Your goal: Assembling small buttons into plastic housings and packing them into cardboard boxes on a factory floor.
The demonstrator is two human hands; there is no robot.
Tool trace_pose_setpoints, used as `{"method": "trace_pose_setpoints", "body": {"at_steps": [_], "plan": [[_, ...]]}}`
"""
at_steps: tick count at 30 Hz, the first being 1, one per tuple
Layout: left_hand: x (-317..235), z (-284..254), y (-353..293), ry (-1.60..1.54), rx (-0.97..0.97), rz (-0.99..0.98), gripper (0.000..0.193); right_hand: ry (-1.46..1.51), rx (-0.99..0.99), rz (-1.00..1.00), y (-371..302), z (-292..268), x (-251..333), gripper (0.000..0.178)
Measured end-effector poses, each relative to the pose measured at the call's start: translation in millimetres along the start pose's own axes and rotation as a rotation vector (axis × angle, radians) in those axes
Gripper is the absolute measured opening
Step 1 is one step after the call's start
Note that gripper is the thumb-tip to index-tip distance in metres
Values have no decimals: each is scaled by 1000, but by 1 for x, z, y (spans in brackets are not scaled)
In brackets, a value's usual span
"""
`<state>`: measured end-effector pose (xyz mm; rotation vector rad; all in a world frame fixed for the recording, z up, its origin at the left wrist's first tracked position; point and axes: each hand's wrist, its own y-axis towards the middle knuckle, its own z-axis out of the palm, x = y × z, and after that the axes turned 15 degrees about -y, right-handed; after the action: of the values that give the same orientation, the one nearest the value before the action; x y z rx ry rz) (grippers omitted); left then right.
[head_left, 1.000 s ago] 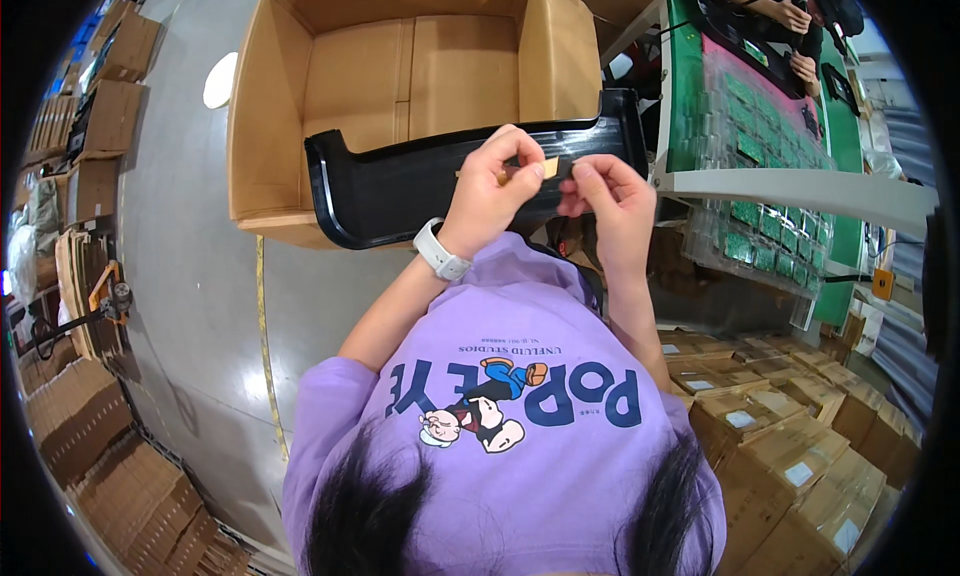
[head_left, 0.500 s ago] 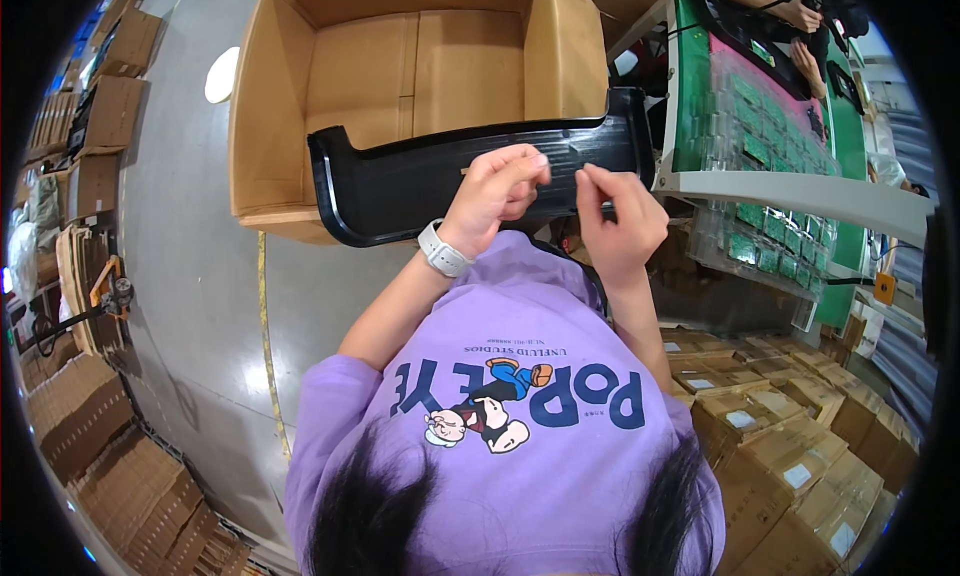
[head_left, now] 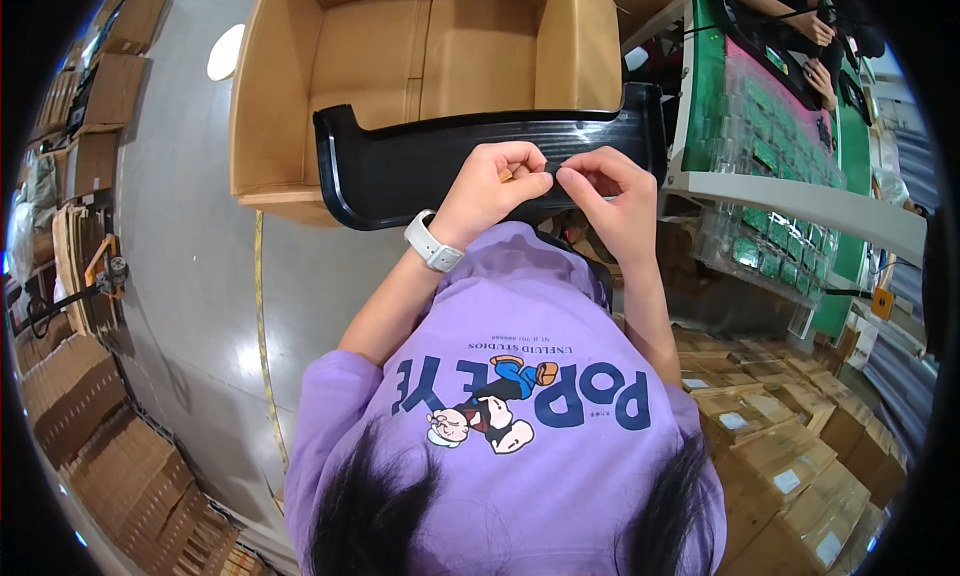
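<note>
A long black plastic panel (head_left: 400, 171) with upturned ends lies in front of me, across the near side of an open cardboard box (head_left: 275, 86). Above its near edge my two hands meet, fingertips almost touching. My left hand (head_left: 500, 188), with a pale watch on the wrist, is closed in a pinch; a small tan bit shows among its curled fingers. My right hand (head_left: 615, 196) pinches thumb to forefinger beside it. A tiny dark spot lies between the fingertips, too small to name, and the panel behind is just as dark.
On the right stands a green-topped bench (head_left: 705, 76) with a pale frame bar (head_left: 800, 191) and clear trays of green circuit boards (head_left: 765, 166). A co-worker's hands (head_left: 815, 56) are at its far end. Cardboard cartons (head_left: 790, 456) are stacked at lower right, flattened cardboard (head_left: 130, 466) at lower left.
My hands have come together, the right moving left toward the left hand until the fingertips nearly meet. The panel and box have shifted slightly in view.
</note>
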<state>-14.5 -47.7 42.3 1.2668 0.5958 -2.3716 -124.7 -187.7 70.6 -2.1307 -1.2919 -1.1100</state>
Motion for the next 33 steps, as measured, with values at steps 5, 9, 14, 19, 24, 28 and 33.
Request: {"method": "trace_pose_setpoints", "body": {"at_steps": [5,9,14,19,24,28,33], "plan": [[1,-6,-8,42,13,-2,12,45,189,49,2,5,-2,12],[5,-10,-12,97,14,32,12,244,312,239,2,10,-7,11],[8,-20,-15,559,-267,-8,22,-194,69,-20,19,22,-35,10],[17,-43,-29,793,-375,77,17,-254,381,140,53,30,-89,17],[38,-55,-38,859,-464,33,14,-267,558,30,64,42,-90,14],[39,-60,-34,773,-439,27,16,-284,621,88,66,42,-86,13],[39,-57,-33,764,-431,-12,16,-298,558,4,59,48,-94,12]]}}
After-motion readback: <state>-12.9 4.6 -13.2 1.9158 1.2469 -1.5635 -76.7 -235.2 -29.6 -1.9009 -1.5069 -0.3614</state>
